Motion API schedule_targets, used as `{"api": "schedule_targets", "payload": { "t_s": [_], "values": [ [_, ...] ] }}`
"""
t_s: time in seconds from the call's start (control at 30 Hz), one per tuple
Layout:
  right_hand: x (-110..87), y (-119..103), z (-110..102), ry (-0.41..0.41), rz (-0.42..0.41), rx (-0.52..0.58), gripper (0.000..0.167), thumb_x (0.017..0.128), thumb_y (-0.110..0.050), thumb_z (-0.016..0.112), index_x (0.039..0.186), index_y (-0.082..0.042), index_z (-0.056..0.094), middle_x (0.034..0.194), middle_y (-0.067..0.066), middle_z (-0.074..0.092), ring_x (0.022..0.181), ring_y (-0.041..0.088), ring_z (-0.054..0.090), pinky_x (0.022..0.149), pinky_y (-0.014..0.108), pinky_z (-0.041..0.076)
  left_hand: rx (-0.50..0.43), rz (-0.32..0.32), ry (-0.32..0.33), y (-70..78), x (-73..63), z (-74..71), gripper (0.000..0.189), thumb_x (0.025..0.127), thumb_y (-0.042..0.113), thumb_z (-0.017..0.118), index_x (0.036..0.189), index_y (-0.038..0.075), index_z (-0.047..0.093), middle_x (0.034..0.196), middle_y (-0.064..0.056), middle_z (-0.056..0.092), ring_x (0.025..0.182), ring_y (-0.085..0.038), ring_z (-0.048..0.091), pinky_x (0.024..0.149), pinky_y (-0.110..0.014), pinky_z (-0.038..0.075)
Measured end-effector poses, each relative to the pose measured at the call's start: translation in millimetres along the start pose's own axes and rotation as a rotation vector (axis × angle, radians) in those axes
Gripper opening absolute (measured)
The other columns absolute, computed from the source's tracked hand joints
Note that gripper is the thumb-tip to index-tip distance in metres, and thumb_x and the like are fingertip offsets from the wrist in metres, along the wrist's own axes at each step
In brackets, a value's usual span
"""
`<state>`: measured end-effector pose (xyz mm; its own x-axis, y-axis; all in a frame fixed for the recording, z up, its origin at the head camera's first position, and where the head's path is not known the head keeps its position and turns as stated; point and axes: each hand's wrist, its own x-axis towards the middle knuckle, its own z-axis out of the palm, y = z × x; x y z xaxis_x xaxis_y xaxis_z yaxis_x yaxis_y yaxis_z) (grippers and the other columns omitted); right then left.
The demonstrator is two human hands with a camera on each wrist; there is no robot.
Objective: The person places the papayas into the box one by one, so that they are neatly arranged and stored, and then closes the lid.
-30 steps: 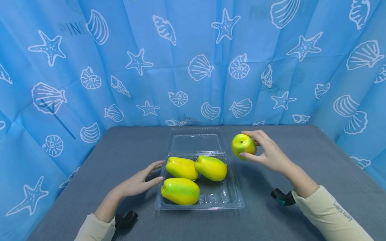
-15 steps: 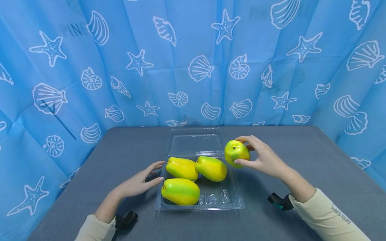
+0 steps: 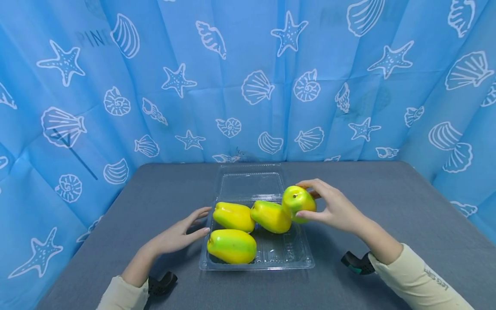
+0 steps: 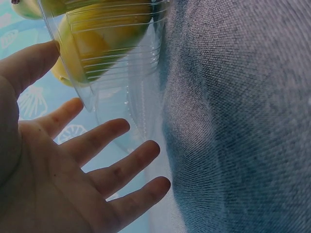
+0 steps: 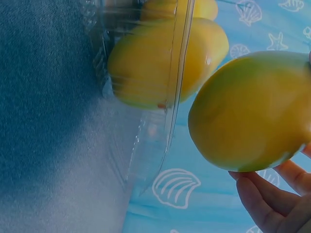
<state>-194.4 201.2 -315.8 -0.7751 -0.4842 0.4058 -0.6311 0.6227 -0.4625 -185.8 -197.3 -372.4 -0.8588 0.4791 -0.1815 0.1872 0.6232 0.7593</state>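
My right hand point(image 3: 336, 208) grips a yellow-green papaya point(image 3: 295, 201) between thumb and fingers, over the right side of a clear plastic clamshell box point(image 3: 306, 258). In the right wrist view this held papaya point(image 5: 252, 111) is above the box's rim, fingertips on its underside. Three similar papayas lie in the box: one at the back left point(image 3: 234, 217), one at the back right point(image 3: 271, 218) partly overlapped by the held one, and one at the front left point(image 3: 232, 246). My left hand point(image 3: 176, 234) has its fingers spread, thumb and fingertips right at the box's left rim.
The box's clear lid point(image 3: 252, 183) lies folded back behind it on the grey table point(image 3: 166, 185). A blue curtain point(image 3: 248, 86) with white shells and starfish hangs behind the table. Black devices point(image 3: 162, 283) are worn at both wrists.
My right hand has carried the held papaya left and slightly toward me, from beside the box to over its right side. The left hand and the three papayas in the box stay put.
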Motion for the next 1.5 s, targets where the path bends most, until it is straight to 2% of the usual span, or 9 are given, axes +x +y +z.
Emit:
{"api": "schedule_targets", "payload": {
  "t_s": [0.17, 0.8, 1.17, 1.5],
  "values": [
    [0.3, -5, 3, -0.027, -0.010, 0.015, 0.057, 0.075, -0.027, 0.078, 0.123, -0.011, 0.053, 0.117, 0.003, 0.060, 0.090, 0.012, 0.062, 0.077, 0.027, 0.056, -0.004, 0.001, -0.002, 0.0, 0.4, -0.2, 0.063, 0.097, 0.041, 0.046, 0.149, 0.020, 0.017, 0.155, -0.016, 0.022, 0.137, -0.044, 0.030, 0.105, -0.066, 0.028],
    [-1.1, -19, 11, -0.093, -0.028, 0.057, 0.056, 0.076, -0.032, 0.076, 0.124, -0.012, 0.053, 0.118, 0.001, 0.061, 0.091, 0.010, 0.062, 0.077, 0.024, 0.055, 0.000, 0.001, 0.002, 0.9, 1.2, -0.4, 0.063, 0.097, 0.041, 0.045, 0.149, 0.020, 0.017, 0.154, -0.016, 0.023, 0.136, -0.044, 0.030, 0.105, -0.066, 0.028],
    [-3.5, -23, 15, -0.162, 0.012, 0.051, 0.058, 0.079, -0.039, 0.072, 0.126, -0.012, 0.052, 0.122, 0.004, 0.060, 0.090, 0.011, 0.063, 0.074, 0.021, 0.054, 0.003, -0.014, 0.001, 2.4, 0.1, -0.9, 0.062, 0.097, 0.042, 0.045, 0.149, 0.021, 0.018, 0.154, -0.016, 0.023, 0.136, -0.044, 0.030, 0.105, -0.066, 0.028],
    [-5.4, -28, 21, -0.205, 0.007, 0.013, 0.057, 0.079, -0.046, 0.070, 0.122, -0.014, 0.052, 0.117, 0.000, 0.061, 0.091, 0.009, 0.061, 0.076, 0.028, 0.056, 0.002, -0.006, 0.001, 3.3, -1.0, 0.4, 0.062, 0.097, 0.041, 0.045, 0.149, 0.021, 0.018, 0.152, -0.018, 0.026, 0.136, -0.045, 0.031, 0.105, -0.066, 0.028]
  ]
}}
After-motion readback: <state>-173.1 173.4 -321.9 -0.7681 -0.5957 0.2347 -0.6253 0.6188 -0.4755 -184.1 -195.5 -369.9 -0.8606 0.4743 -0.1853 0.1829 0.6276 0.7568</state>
